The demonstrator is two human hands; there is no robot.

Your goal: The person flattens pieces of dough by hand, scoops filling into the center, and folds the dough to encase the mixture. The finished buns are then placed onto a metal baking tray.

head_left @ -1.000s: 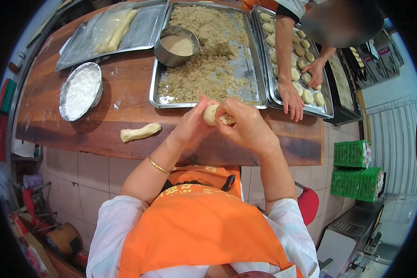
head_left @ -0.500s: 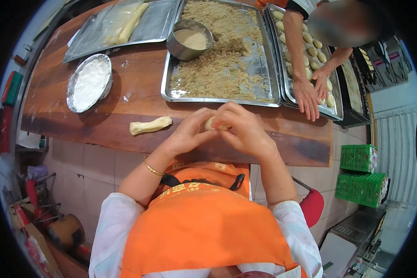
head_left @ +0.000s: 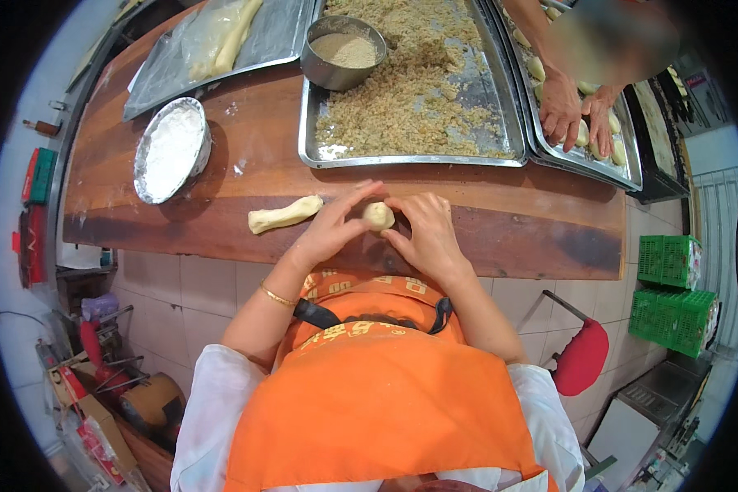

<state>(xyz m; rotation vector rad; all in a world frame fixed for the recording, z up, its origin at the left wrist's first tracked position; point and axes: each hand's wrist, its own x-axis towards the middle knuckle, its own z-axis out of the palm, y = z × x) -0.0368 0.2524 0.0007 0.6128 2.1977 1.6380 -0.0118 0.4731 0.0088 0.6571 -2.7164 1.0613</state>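
A small round ball of pale dough (head_left: 378, 216) is between my hands, just above the table's near edge. My right hand (head_left: 429, 235) holds it from the right, thumb below and fingertips above. My left hand (head_left: 334, 226) is at its left side, fingers stretched out and apart, the thumb close to the ball; whether it touches is hard to tell. A short log of the same dough (head_left: 284, 215) lies on the wooden table (head_left: 254, 176) just left of my left hand.
Beyond my hands, a metal tray (head_left: 418, 161) of crumbly brown filling bears a metal bowl (head_left: 333, 79). A bowl of white flour (head_left: 172, 151) stands left, near a tray with bagged dough (head_left: 236, 37). At right, another person's hands (head_left: 562, 111) press dough pieces on a tray.
My hands have parted slightly and lowered, so the dough ball now shows between them. The view has shifted. The other person's hands have drawn back over their tray.
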